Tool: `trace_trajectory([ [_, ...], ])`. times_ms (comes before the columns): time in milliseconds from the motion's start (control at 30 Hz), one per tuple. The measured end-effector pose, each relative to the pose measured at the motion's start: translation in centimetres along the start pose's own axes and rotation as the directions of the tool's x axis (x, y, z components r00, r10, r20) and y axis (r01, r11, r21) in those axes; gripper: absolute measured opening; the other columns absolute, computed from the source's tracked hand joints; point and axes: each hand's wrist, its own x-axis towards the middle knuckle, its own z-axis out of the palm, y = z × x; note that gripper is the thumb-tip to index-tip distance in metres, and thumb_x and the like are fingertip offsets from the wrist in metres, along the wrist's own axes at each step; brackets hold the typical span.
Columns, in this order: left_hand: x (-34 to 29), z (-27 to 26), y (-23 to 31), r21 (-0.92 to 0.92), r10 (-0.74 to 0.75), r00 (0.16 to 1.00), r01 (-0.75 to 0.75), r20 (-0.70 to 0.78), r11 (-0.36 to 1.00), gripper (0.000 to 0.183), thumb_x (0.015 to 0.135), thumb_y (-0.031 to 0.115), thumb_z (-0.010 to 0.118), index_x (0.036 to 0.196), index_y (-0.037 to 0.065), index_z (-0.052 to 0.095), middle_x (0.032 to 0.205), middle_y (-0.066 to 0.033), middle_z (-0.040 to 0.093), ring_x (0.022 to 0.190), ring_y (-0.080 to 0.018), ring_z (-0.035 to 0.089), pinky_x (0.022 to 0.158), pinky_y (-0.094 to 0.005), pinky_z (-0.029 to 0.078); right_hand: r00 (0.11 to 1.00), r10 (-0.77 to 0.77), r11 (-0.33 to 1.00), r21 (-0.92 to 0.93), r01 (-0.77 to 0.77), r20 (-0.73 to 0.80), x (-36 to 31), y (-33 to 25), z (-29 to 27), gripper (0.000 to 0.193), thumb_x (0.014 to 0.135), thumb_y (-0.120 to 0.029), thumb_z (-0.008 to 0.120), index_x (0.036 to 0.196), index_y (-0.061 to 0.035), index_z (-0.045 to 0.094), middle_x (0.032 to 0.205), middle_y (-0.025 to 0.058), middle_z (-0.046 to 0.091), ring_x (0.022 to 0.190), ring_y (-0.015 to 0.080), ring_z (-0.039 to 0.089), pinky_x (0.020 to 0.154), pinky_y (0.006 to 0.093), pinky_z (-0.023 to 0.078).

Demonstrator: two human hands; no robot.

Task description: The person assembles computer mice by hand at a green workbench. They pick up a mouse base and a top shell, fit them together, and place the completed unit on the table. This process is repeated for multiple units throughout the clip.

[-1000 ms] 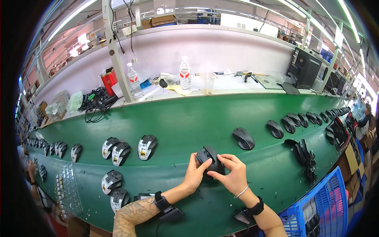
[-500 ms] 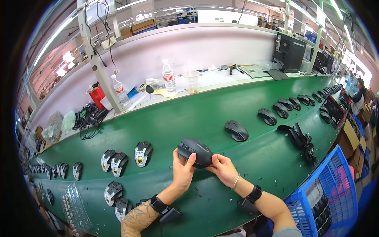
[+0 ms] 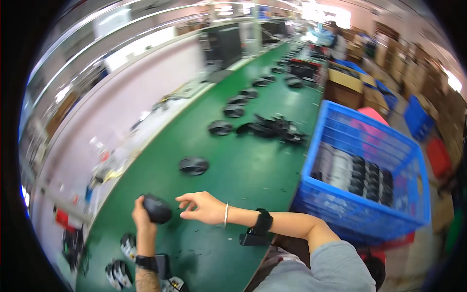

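A black computer mouse is gripped in my left hand over the green bench. My right hand is off to its right, apart from the mouse, with the fingers spread and nothing in them. Beyond my hands a dark mouse lies on the bench. Farther along sits a pile of loose black plastic parts. Close to my left wrist are partly assembled mice with pale insides showing, such as one mouse at the lower left.
A blue plastic crate holding rows of dark and pale pieces stands right of the green bench. Several finished-looking mice line the bench into the distance. Cardboard boxes stand beyond the crate. A shelf with bottles runs along the left.
The view has swung to the right, bringing the whole crate into sight. My right hand has let go of the mouse and moved away from it; my left hand still holds it.
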Motion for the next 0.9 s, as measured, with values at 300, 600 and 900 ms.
trace_trajectory([
  [300, 1.1, -4.5, -3.1, 0.942, 0.427, 0.861, -0.155, 0.277, -0.298, 0.060, 0.091, 0.035, 0.052, 0.135, -0.002, 0.037, 0.142, -0.0206, 0.035, 0.130, -0.0339, 0.036, 0.107, -0.0475, 0.025, 0.826, 0.477, 0.719, -0.409, -0.563, -0.300, -22.4, -15.3, -25.1, 0.030, 0.087, -0.022, 0.064, 0.108, -0.0009, 0.065, 0.094, 0.0097, 0.069, 0.090, 0.0157, 0.064, 0.081, 0.0299, 0.050],
  [600, 0.6, -1.1, -1.7, 0.986, 0.238, 0.965, -0.078, 0.112, -0.146, 0.071, 0.091, 0.045, 0.048, 0.144, 0.003, 0.025, 0.154, -0.0133, 0.013, 0.141, -0.0320, 0.015, 0.112, -0.0534, 0.009, 0.371, 0.640, -0.380, -0.696, -0.609, -0.673, -34.0, 5.3, -51.7, 0.045, 0.068, -0.040, 0.075, 0.095, -0.0043, 0.069, 0.095, 0.0147, 0.069, 0.086, 0.0289, 0.066, 0.073, 0.0417, 0.052],
  [900, -21.3, 2.8, 0.2, 0.842, -0.156, 0.846, -0.527, 0.509, -0.114, 0.088, 0.073, 0.037, 0.064, 0.144, 0.004, 0.024, 0.153, -0.0202, 0.009, 0.141, -0.0398, 0.007, 0.112, -0.0538, 0.001, 0.172, 0.691, -0.320, -0.510, -0.798, -0.702, -37.5, 18.1, -53.3, 0.083, 0.075, -0.054, 0.066, 0.139, -0.0087, 0.039, 0.149, 0.0177, 0.027, 0.134, 0.0335, 0.033, 0.107, 0.0415, 0.034],
])
